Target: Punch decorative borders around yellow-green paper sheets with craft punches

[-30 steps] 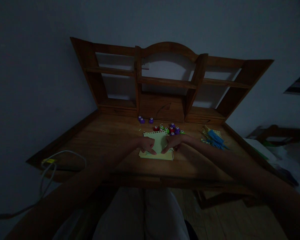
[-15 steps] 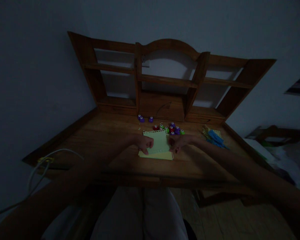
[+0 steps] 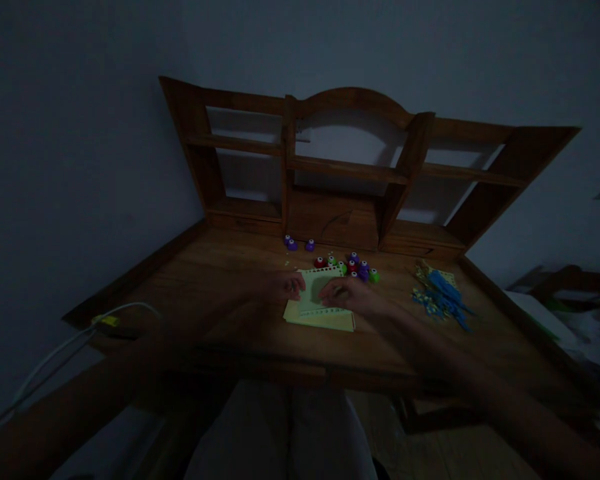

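A pale green sheet of paper (image 3: 311, 301) with a row of holes along its far edge and small marks along its near edge lies over yellowish paper (image 3: 325, 321). My left hand (image 3: 291, 285) is at the sheet's left edge, fingers loosely bent and apart; the dim light blurs them. Over the sheet's right half is my right hand (image 3: 345, 292), its fingers curved and spread with nothing visible in them. Just beyond the sheet stand several small craft punches in purple, red and green, among them a red punch (image 3: 320, 263) and a green punch (image 3: 374, 275).
A wooden shelf unit (image 3: 345, 175) rises along the back of the desk (image 3: 205, 267). Blue strips (image 3: 445, 290) and small yellowish bits lie at the right. More purple punches (image 3: 310, 245) stand near the shelf. A white cable (image 3: 130, 305) crosses the left edge.
Both hands have let go of the sheet's edges and their fingers have loosened. My right hand has moved inward over the sheet. The whole view has shifted slightly.
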`<state>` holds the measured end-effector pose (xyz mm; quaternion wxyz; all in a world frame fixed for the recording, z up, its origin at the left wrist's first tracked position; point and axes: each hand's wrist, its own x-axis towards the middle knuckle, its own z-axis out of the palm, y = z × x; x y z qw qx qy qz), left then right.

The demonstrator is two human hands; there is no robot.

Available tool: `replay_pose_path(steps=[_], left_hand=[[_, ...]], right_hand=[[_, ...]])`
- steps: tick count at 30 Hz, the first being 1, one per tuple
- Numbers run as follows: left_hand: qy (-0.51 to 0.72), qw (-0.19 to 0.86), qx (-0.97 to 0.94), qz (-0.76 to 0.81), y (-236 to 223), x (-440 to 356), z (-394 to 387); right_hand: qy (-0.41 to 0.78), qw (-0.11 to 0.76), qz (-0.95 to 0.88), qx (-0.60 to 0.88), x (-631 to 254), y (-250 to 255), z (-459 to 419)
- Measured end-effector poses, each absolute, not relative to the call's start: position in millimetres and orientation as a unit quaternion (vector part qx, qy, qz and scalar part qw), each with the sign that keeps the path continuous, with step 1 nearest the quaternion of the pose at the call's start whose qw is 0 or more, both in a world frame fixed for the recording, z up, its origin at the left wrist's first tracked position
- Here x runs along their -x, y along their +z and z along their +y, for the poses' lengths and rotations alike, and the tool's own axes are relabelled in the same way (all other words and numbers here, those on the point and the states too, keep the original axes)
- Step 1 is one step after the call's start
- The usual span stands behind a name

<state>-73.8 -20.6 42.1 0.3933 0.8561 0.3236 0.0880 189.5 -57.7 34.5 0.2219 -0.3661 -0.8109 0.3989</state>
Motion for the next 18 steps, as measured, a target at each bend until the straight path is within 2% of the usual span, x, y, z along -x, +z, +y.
replay_pose_path(steps=[6, 18], left_hand=[[0.117, 0.363, -0.856, 0.349, 27.1, 70.3, -40.7], [0.141, 0.346, -0.880, 0.292, 12.2, 73.3, -30.8]], right_hand=[[0.379, 0.239, -0.839, 0.310, -146.4, 11.8, -68.8], [0.421, 0.296, -0.800, 0.307, -140.5, 7.0, -78.4]])
